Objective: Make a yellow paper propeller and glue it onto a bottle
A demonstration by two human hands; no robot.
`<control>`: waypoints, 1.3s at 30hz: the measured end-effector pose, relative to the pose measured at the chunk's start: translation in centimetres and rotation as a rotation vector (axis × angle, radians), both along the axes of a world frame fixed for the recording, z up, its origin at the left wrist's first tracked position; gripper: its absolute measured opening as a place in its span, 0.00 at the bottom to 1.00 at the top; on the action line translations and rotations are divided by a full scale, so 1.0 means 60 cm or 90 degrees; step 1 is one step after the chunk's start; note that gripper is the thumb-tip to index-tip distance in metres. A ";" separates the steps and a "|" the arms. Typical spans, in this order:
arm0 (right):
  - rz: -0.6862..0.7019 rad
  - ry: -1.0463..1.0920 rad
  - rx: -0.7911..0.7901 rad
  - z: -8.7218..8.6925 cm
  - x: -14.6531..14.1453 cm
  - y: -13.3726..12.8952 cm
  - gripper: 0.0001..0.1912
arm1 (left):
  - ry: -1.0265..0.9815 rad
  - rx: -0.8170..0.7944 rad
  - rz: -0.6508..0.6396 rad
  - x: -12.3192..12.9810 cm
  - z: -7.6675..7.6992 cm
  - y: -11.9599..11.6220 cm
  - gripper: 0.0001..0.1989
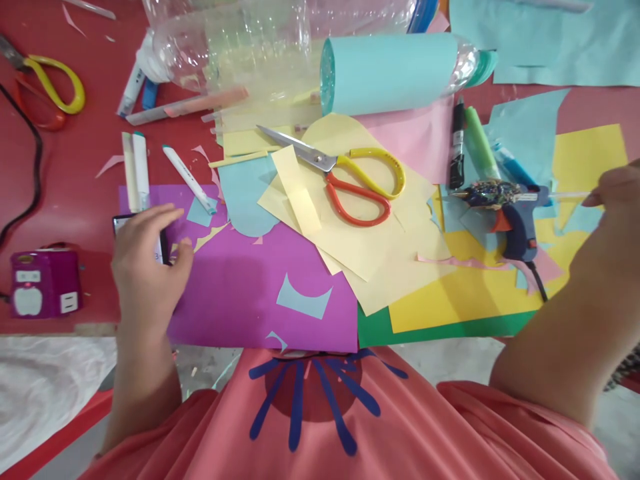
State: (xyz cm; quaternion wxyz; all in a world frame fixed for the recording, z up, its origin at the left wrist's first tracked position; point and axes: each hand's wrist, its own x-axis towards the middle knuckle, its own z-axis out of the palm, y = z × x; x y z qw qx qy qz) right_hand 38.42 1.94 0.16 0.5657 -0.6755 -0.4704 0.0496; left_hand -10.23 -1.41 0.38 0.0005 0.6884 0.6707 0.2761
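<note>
At the right edge, my right hand pinches the rear end of a clear glue stick, its fingers partly cut off by the frame. That stick runs into the back of a dark blue glue gun, which lies on paper scraps with its nozzle to the left. My left hand is over a phone, thumb and fingers apart, and covers most of it. Whether it touches the phone I cannot tell. Scissors with yellow and red handles lie half open on cream paper between my hands.
A bottle wrapped in light blue paper lies at the back beside clear plastic bottles. Markers and purple paper are near my left hand. A purple adapter and more scissors are at left.
</note>
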 end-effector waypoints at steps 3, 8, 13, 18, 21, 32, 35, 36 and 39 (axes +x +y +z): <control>0.134 -0.033 -0.009 0.000 -0.038 -0.012 0.22 | -0.061 0.012 -0.089 0.034 0.013 0.003 0.10; 0.290 -0.059 -0.193 0.005 -0.123 -0.024 0.06 | -0.109 0.038 -0.120 0.077 0.024 0.028 0.13; 0.467 -0.115 -0.232 0.009 -0.167 -0.010 0.08 | -0.158 -0.070 -0.061 0.096 0.044 0.054 0.07; 0.518 -0.106 -0.237 0.010 -0.193 0.006 0.08 | -0.176 -0.055 -0.050 0.107 0.055 0.076 0.10; 0.478 -0.126 -0.245 0.001 -0.204 0.009 0.06 | -0.098 -0.064 -0.056 0.118 0.055 0.085 0.21; 0.488 -0.239 -0.117 -0.044 -0.225 0.009 0.09 | -0.035 -0.260 -0.181 0.170 -0.004 0.100 0.20; 0.528 -0.206 -0.105 -0.043 -0.229 0.005 0.09 | -0.166 -0.274 -0.220 0.187 -0.007 0.106 0.17; 0.541 -0.190 -0.107 -0.041 -0.231 0.003 0.09 | -0.225 -0.276 -0.232 0.192 -0.006 0.107 0.15; 0.554 -0.118 -0.146 -0.032 -0.241 0.000 0.08 | -0.397 -0.286 -0.252 0.204 -0.001 0.105 0.12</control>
